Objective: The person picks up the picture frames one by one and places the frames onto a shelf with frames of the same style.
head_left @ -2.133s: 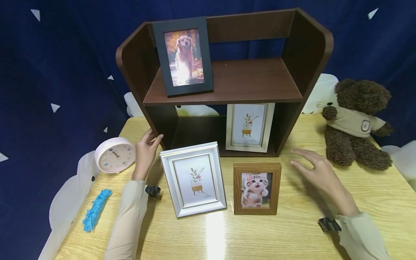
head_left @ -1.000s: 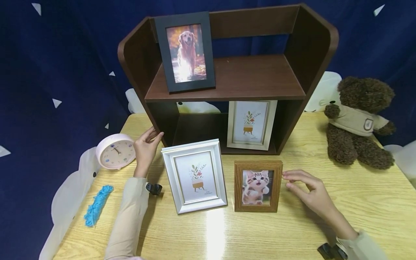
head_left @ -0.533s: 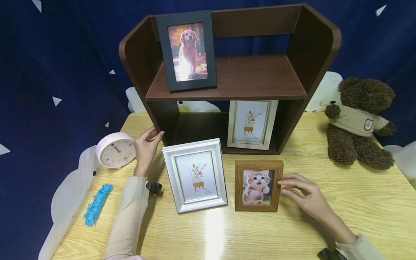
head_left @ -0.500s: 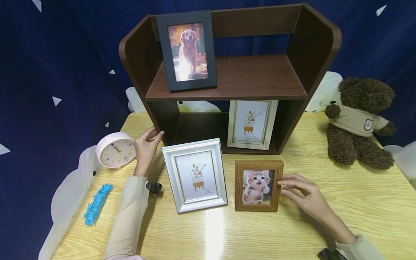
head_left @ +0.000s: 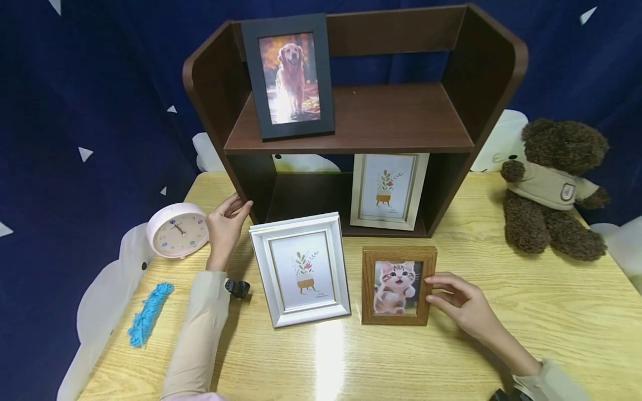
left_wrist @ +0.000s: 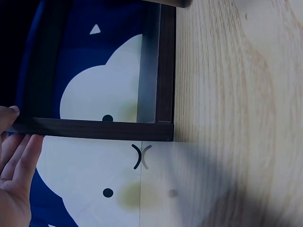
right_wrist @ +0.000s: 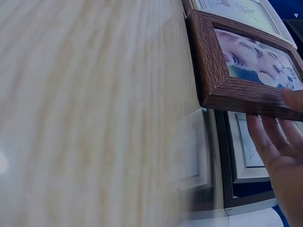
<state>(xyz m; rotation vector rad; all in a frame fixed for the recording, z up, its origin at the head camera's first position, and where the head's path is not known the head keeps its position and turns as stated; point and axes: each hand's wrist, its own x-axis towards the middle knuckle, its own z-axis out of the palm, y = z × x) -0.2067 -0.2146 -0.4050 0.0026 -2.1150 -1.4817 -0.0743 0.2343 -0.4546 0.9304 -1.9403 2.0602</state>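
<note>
A brown wood-grain kitten picture frame (head_left: 396,288) stands facing the near side on the light wooden table (head_left: 381,365), just in front of the right half of the dark brown two-tier bookshelf (head_left: 396,120). The right hand (head_left: 465,307) pinches the frame's right edge. The bookshelf stands upright farther back, open front facing near, its left side gripped by the left hand (head_left: 224,231).

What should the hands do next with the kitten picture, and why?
I'd probably lift the wooden kitten photo frame slightly off the table: the right grip pinches its edge, the left grip holds the bookshelf, and its upper level has space beside the dog photo frame.
</note>
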